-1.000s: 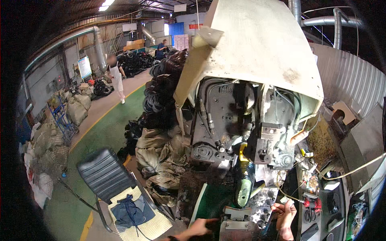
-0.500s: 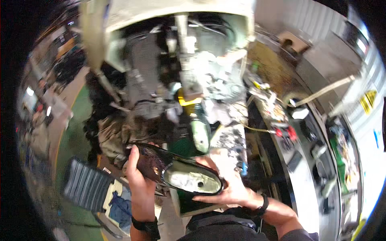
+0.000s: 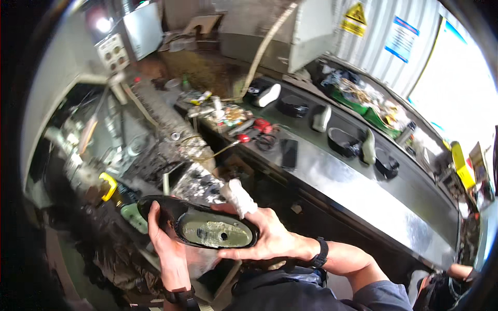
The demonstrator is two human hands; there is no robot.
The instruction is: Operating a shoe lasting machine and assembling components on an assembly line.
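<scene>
A black shoe upper (image 3: 167, 215) on a pale green shoe last (image 3: 207, 231) lies across both my hands, the last's flat top with its dark hole facing up. My left hand (image 3: 170, 254) grips the toe end, thumb on top of the black upper. Around the heel end wraps my right hand (image 3: 272, 237), thumb along the near side. A white wrapping (image 3: 239, 199) covers one of its fingers. Beyond the toe, another green last (image 3: 135, 217) sits at the machine, close to a yellow bar (image 3: 108, 186).
To the right runs a conveyor (image 3: 358, 199) carrying several black shoes (image 3: 345, 142) and pale lasts (image 3: 369, 147). A phone (image 3: 289, 154) and a red-handled tool (image 3: 262, 126) lie along its near edge. Another person's arm (image 3: 460, 271) shows at the far right. The dirty machine (image 3: 124, 147) stands at left.
My view has swung right, so the machine now sits at left and the conveyor fills the right side. Both hands keep hold of the shoe upper and last.
</scene>
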